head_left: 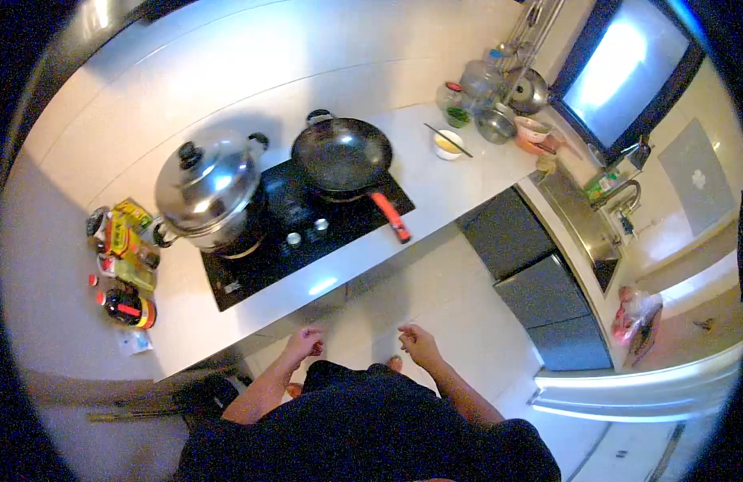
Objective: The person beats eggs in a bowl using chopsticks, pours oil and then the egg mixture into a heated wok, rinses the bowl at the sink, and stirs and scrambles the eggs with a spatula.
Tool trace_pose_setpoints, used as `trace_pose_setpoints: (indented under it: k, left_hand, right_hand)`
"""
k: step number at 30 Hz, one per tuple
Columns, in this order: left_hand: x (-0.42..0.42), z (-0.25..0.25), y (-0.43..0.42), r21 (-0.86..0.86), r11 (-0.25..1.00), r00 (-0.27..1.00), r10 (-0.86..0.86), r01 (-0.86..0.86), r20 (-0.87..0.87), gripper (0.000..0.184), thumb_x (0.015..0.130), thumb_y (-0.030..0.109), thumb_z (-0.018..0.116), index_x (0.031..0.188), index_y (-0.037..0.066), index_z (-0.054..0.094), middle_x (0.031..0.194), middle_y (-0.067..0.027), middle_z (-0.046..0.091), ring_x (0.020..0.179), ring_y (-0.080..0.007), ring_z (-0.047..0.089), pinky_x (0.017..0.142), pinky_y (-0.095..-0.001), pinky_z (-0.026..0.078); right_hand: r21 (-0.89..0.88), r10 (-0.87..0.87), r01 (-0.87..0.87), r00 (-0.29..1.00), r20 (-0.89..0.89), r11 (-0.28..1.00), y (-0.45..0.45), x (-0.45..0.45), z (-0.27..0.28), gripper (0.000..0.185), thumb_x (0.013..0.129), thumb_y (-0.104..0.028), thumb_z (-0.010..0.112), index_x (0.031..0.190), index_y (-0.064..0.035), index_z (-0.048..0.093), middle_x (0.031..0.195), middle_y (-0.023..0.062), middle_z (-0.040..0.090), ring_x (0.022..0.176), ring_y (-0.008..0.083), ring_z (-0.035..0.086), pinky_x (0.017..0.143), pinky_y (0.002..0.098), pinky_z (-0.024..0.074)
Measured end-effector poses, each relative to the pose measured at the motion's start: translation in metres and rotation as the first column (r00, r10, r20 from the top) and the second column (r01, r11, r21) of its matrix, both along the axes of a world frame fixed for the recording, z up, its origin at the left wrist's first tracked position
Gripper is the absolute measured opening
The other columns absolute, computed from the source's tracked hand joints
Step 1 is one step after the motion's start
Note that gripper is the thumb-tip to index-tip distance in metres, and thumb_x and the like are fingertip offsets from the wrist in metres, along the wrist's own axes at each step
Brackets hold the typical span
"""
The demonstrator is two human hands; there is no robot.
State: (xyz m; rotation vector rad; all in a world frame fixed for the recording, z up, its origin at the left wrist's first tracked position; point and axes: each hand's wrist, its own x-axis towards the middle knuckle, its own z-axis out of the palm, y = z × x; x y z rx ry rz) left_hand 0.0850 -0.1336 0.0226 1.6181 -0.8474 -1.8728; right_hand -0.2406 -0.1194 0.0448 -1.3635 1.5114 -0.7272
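My left hand hangs in front of the counter's front edge, its fingers curled; whether it holds anything is too small to tell. To its right, my right hand is held out at about the same height, fingers bent and touching nothing I can make out. Beyond both hands is the black cooktop. A lidded steel pot stands on its left part. On its back right sits a dark wok, its red handle pointing toward the front edge.
Bottles and packets crowd the counter's left end. Right of the wok, chopsticks lie across a white bowl of yellow liquid, near a green-filled bowl. A sink is at the right, with a plastic bag nearer me.
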Motion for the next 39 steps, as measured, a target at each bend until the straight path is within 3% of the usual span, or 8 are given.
trace_pose_setpoints:
  k: [7, 14, 22, 25, 31, 33, 36, 39]
  left_hand:
    - [-0.189, 0.012, -0.060, 0.051, 0.971, 0.962, -0.223, 0.233, -0.160, 0.032, 0.085, 0.017, 0.052, 0.112, 0.001, 0.048, 0.088, -0.0128, 0.058, 0.070, -0.0203, 0.059, 0.062, -0.0321, 0.053]
    - [-0.270, 0.017, -0.152, -0.062, 0.939, 0.910, -0.342, 0.337, -0.236, 0.030, 0.086, 0.016, 0.052, 0.111, 0.001, 0.049, 0.087, -0.0104, 0.058, 0.069, -0.0184, 0.058, 0.062, -0.0301, 0.052]
    - [-0.344, 0.098, -0.286, -0.016, 0.993, 0.891, -0.115, 0.121, -0.438, 0.038, 0.086, 0.016, 0.053, 0.117, -0.002, 0.042, 0.108, -0.0139, 0.049, 0.085, -0.0224, 0.056, 0.071, -0.0328, 0.051]
    - [-0.359, 0.103, -0.327, -0.021, 0.992, 0.909, -0.124, 0.126, -0.399, 0.037, 0.086, 0.017, 0.052, 0.117, -0.001, 0.041, 0.109, -0.0136, 0.050, 0.086, -0.0227, 0.056, 0.074, -0.0354, 0.050]
    - [-0.382, 0.081, -0.393, 0.170, 0.985, 0.950, 0.086, -0.036, -0.299, 0.040, 0.086, 0.016, 0.052, 0.119, 0.000, 0.039, 0.108, -0.0147, 0.050, 0.092, -0.0253, 0.055, 0.078, -0.0373, 0.049]
    - [-0.401, 0.070, -0.413, 0.144, 0.978, 0.940, 0.190, -0.154, -0.285, 0.043, 0.084, 0.017, 0.054, 0.119, -0.001, 0.037, 0.108, -0.0154, 0.049, 0.093, -0.0261, 0.055, 0.079, -0.0376, 0.049]
    - [-0.434, 0.067, -0.443, 0.135, 0.927, 0.882, 0.374, -0.349, -0.287, 0.047, 0.083, 0.017, 0.056, 0.120, -0.003, 0.036, 0.108, -0.0188, 0.048, 0.094, -0.0298, 0.054, 0.081, -0.0406, 0.048]
    - [-0.461, 0.053, -0.467, 0.152, 0.839, 0.750, 0.537, -0.523, -0.386, 0.046, 0.083, 0.017, 0.056, 0.121, -0.001, 0.036, 0.111, -0.0207, 0.047, 0.096, -0.0352, 0.053, 0.085, -0.0445, 0.046]
  right_hand:
    - [0.028, -0.111, 0.112, 0.994, -0.008, 0.993, -0.045, -0.163, 0.018, 0.017, 0.083, -0.009, 0.053, 0.098, -0.0024, 0.058, 0.077, 0.0076, 0.062, 0.064, 0.0130, 0.058, 0.058, 0.0253, 0.0481]
    - [-0.055, -0.091, 0.089, 0.995, -0.034, 0.995, -0.172, -0.228, 0.015, 0.016, 0.083, -0.010, 0.055, 0.096, -0.0020, 0.059, 0.077, 0.0082, 0.062, 0.065, 0.0132, 0.059, 0.060, 0.0257, 0.0480]
    - [-0.263, -0.041, -0.063, 0.927, -0.372, 0.963, -0.336, -0.291, 0.037, 0.017, 0.081, -0.012, 0.058, 0.095, -0.0028, 0.061, 0.081, 0.0090, 0.064, 0.069, 0.0135, 0.058, 0.064, 0.0273, 0.0473]
    - [-0.333, -0.085, -0.007, 0.962, -0.260, 0.943, -0.401, -0.319, 0.052, 0.016, 0.080, -0.011, 0.058, 0.093, -0.0038, 0.062, 0.078, 0.0104, 0.062, 0.068, 0.0174, 0.059, 0.064, 0.0288, 0.0475]
    - [-0.493, 0.109, -0.362, 0.877, -0.468, 0.791, -0.576, -0.348, 0.037, 0.019, 0.078, -0.008, 0.056, 0.096, -0.0093, 0.063, 0.091, 0.0124, 0.058, 0.080, 0.0249, 0.057, 0.071, 0.0340, 0.0472]
    - [-0.550, 0.187, -0.544, 0.798, -0.573, 0.634, -0.637, -0.339, 0.031, 0.020, 0.079, -0.012, 0.055, 0.097, -0.0111, 0.062, 0.101, 0.0122, 0.055, 0.087, 0.0262, 0.056, 0.074, 0.0350, 0.0463]
    - [-0.438, 0.409, -0.685, 0.712, -0.571, 0.582, -0.711, -0.320, -0.016, 0.017, 0.079, -0.016, 0.052, 0.092, -0.0090, 0.061, 0.103, 0.0124, 0.054, 0.089, 0.0292, 0.054, 0.075, 0.0371, 0.0451]
    - [-0.010, 0.740, -0.885, 0.395, -0.544, 0.465, -0.738, -0.302, 0.016, 0.016, 0.079, -0.020, 0.051, 0.086, -0.0061, 0.057, 0.104, 0.0132, 0.052, 0.092, 0.0314, 0.051, 0.078, 0.0397, 0.0432]
